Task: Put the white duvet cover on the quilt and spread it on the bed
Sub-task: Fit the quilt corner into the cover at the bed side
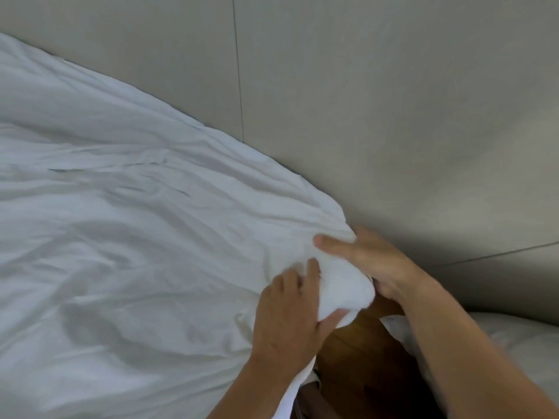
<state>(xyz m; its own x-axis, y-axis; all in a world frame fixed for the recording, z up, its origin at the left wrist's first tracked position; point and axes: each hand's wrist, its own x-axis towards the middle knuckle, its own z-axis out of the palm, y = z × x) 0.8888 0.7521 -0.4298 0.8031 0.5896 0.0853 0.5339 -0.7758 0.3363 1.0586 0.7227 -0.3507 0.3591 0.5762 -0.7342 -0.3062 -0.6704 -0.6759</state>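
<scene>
Bedding work looks mostly done: the white duvet cover point(127, 225) lies spread but wrinkled beside the wall point(378, 101). Left hand point(290, 316) and right hand point(363, 261) pinch its corner nearest the wall; smoothing remains.

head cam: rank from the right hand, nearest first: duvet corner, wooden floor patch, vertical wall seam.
1. duvet corner: in the right hand, beside the left hand
2. wooden floor patch: just below
3. vertical wall seam: far up-left
</scene>
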